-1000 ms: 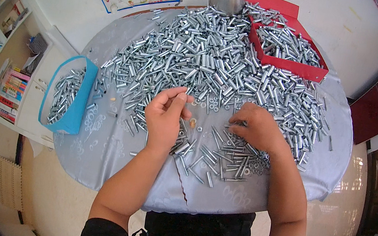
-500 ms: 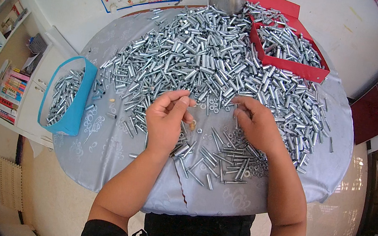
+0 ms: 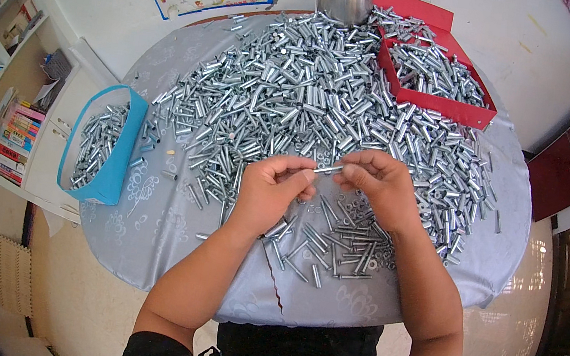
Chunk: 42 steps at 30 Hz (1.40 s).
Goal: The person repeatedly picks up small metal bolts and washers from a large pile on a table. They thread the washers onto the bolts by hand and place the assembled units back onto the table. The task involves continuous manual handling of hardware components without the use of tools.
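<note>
Right hand (image 3: 378,190): thumb and fingers pinched narrow, holding one slim metal rod (image 3: 328,169) by its right end; rod bright, near level, rising slightly to the right, its middle bare in the gap between the two hands, raised before the person. Left hand (image 3: 270,189): thumb and forefinger drawn close together at the rod's left end; whether they grip the rod itself or a small piece on it, cannot tell.

Below and between the forearms: a loose group of bolts (image 3: 351,248), lying at mixed angles; washers (image 3: 373,264) among and beside them, toward the right forearm; more metal pieces just beside the left wrist, partly hidden by it.

Beyond the hands: one large heap of metal tubes and bolts (image 3: 299,72), spread across the far half of the table; at its far right, a red box (image 3: 445,111), filled with like pieces, its lid raised behind; at the back edge, a steel pot (image 3: 343,0), upright.

Left side of the table: a blue box (image 3: 108,180), holding more metal pieces; near it, a short tube (image 3: 169,175) and a small yellowish bit (image 3: 171,152).

Under all: a round table with a silvery cloth (image 3: 167,252); further left, a shelf of books (image 3: 16,139).
</note>
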Each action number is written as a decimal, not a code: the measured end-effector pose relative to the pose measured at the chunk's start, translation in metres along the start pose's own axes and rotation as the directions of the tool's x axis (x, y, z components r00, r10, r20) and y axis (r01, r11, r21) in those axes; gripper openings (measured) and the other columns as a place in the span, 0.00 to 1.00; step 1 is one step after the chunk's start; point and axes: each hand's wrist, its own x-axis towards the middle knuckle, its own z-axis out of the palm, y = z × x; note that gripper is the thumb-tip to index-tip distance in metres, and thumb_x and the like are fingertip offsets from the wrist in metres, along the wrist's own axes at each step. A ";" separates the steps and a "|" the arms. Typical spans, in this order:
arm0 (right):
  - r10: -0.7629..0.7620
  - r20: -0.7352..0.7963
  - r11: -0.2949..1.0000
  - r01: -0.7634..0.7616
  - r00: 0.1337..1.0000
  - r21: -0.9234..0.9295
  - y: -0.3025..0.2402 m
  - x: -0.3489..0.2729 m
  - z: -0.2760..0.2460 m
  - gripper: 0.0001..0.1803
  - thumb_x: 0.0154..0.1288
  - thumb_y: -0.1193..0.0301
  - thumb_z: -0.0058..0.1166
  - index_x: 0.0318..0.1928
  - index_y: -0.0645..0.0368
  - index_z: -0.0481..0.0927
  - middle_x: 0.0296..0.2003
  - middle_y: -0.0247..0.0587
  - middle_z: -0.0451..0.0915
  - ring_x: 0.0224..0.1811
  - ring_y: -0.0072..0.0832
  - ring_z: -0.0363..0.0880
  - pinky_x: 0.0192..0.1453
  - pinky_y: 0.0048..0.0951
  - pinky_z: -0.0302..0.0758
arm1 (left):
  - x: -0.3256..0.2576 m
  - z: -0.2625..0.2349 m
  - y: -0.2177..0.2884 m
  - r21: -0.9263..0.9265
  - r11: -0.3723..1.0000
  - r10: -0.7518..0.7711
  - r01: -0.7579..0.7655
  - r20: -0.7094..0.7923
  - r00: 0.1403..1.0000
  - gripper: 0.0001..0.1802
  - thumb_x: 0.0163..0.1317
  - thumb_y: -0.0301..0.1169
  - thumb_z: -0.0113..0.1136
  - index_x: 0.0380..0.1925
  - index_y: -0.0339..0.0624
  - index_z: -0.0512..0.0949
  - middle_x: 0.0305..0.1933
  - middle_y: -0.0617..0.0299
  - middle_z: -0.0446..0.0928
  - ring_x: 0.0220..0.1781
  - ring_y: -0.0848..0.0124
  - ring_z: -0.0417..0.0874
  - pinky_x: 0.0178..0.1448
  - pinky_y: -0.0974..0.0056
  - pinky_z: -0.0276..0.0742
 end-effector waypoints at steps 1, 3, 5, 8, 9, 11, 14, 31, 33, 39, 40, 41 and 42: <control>-0.121 -0.086 0.971 0.100 0.989 -0.219 0.000 0.001 -0.002 0.10 0.65 0.74 0.56 0.44 0.65 0.80 0.37 0.43 0.83 0.40 0.33 0.83 0.44 0.29 0.79 | 0.001 -0.001 0.001 -0.005 1.000 0.015 -0.015 -0.027 1.000 0.09 0.63 0.24 0.59 0.42 0.33 0.80 0.32 0.60 0.82 0.30 0.75 0.82 0.36 0.71 0.79; -0.394 -0.161 0.746 0.213 0.905 -0.630 0.001 0.005 -0.009 0.10 0.63 0.73 0.57 0.44 0.61 0.82 0.39 0.44 0.82 0.43 0.38 0.82 0.49 0.34 0.78 | 0.002 -0.003 0.003 -0.025 0.998 0.049 -0.052 -0.080 0.996 0.08 0.63 0.23 0.57 0.41 0.33 0.80 0.34 0.59 0.82 0.31 0.74 0.82 0.37 0.69 0.80; -0.521 -0.038 0.519 0.281 0.852 -0.808 0.003 0.011 -0.021 0.11 0.61 0.71 0.57 0.44 0.58 0.83 0.42 0.44 0.81 0.48 0.42 0.79 0.54 0.38 0.74 | 0.004 -0.006 0.000 -0.056 0.994 0.089 -0.097 -0.129 0.988 0.07 0.63 0.23 0.57 0.40 0.33 0.79 0.34 0.59 0.81 0.31 0.73 0.82 0.37 0.68 0.80; -0.538 0.133 0.272 0.321 0.832 -0.907 0.015 0.021 -0.024 0.12 0.59 0.71 0.57 0.44 0.55 0.83 0.48 0.44 0.79 0.55 0.45 0.73 0.61 0.42 0.69 | 0.006 -0.007 -0.003 -0.074 0.990 0.106 -0.118 -0.150 0.983 0.08 0.63 0.23 0.56 0.41 0.33 0.79 0.34 0.60 0.81 0.32 0.73 0.82 0.37 0.68 0.80; -0.517 0.179 0.216 0.330 0.837 -0.919 0.018 0.023 -0.024 0.13 0.59 0.71 0.57 0.45 0.55 0.83 0.50 0.44 0.78 0.57 0.45 0.72 0.63 0.43 0.67 | 0.006 -0.007 -0.004 -0.076 0.990 0.107 -0.119 -0.152 0.983 0.08 0.63 0.22 0.56 0.41 0.33 0.79 0.34 0.60 0.81 0.32 0.73 0.82 0.37 0.68 0.80; -0.493 0.184 0.175 0.304 0.850 -0.936 0.018 0.023 -0.018 0.14 0.58 0.70 0.57 0.46 0.55 0.82 0.51 0.43 0.77 0.58 0.44 0.70 0.63 0.44 0.66 | 0.006 -0.007 -0.003 -0.073 0.990 0.110 -0.122 -0.156 0.982 0.08 0.63 0.22 0.56 0.41 0.33 0.79 0.33 0.60 0.80 0.32 0.73 0.82 0.37 0.68 0.81; -0.500 0.199 0.099 0.285 0.843 -0.954 0.023 0.024 -0.016 0.14 0.58 0.70 0.57 0.46 0.55 0.82 0.52 0.43 0.76 0.60 0.43 0.69 0.65 0.45 0.65 | 0.006 -0.008 -0.003 -0.082 0.989 0.112 -0.126 -0.156 0.981 0.07 0.63 0.22 0.56 0.40 0.33 0.79 0.33 0.60 0.80 0.32 0.73 0.82 0.37 0.68 0.81; -0.310 -0.148 0.893 0.234 0.939 -0.383 -0.003 -0.001 0.001 0.09 0.58 0.76 0.63 0.31 0.60 0.73 0.26 0.29 0.73 0.29 0.16 0.71 0.35 0.21 0.70 | 0.004 -0.004 -0.002 -0.046 0.995 0.078 -0.087 -0.156 0.985 0.09 0.63 0.22 0.57 0.43 0.32 0.80 0.34 0.58 0.81 0.33 0.72 0.83 0.37 0.69 0.81; -0.325 -0.136 0.892 0.255 0.936 -0.374 -0.002 -0.002 0.002 0.09 0.58 0.77 0.63 0.31 0.60 0.73 0.26 0.29 0.73 0.29 0.16 0.72 0.35 0.21 0.70 | 0.004 -0.003 -0.002 -0.046 0.995 0.077 -0.085 -0.155 0.985 0.09 0.63 0.22 0.57 0.43 0.32 0.80 0.34 0.58 0.82 0.32 0.73 0.83 0.37 0.69 0.81; -0.341 -0.076 0.883 0.292 0.937 -0.366 0.002 -0.001 0.005 0.09 0.58 0.78 0.63 0.31 0.60 0.73 0.26 0.30 0.74 0.28 0.17 0.72 0.34 0.20 0.70 | 0.003 -0.001 -0.001 -0.039 0.996 0.070 -0.077 -0.151 0.986 0.09 0.62 0.21 0.58 0.42 0.32 0.80 0.33 0.58 0.82 0.32 0.73 0.83 0.37 0.70 0.80; -0.342 -0.064 0.874 0.293 0.937 -0.388 0.001 -0.002 0.005 0.09 0.58 0.78 0.62 0.32 0.61 0.73 0.27 0.31 0.74 0.29 0.18 0.73 0.35 0.21 0.71 | 0.003 -0.001 -0.001 -0.035 0.996 0.071 -0.077 -0.148 0.986 0.09 0.62 0.21 0.58 0.42 0.32 0.80 0.33 0.58 0.82 0.32 0.73 0.83 0.37 0.70 0.80; -0.344 -0.051 0.864 0.294 0.938 -0.409 -0.001 -0.003 0.006 0.09 0.58 0.78 0.62 0.32 0.61 0.73 0.27 0.32 0.75 0.30 0.18 0.75 0.36 0.22 0.72 | 0.003 0.000 -0.001 -0.031 0.997 0.072 -0.077 -0.145 0.987 0.09 0.62 0.21 0.59 0.42 0.32 0.80 0.33 0.58 0.82 0.32 0.73 0.83 0.37 0.70 0.80; -0.345 -0.039 0.853 0.296 0.938 -0.430 -0.003 -0.004 0.007 0.08 0.58 0.78 0.62 0.32 0.62 0.73 0.27 0.33 0.75 0.30 0.19 0.76 0.36 0.23 0.73 | 0.002 0.000 -0.001 -0.027 0.997 0.073 -0.078 -0.143 0.987 0.09 0.62 0.21 0.59 0.42 0.32 0.80 0.33 0.58 0.82 0.32 0.73 0.83 0.37 0.70 0.80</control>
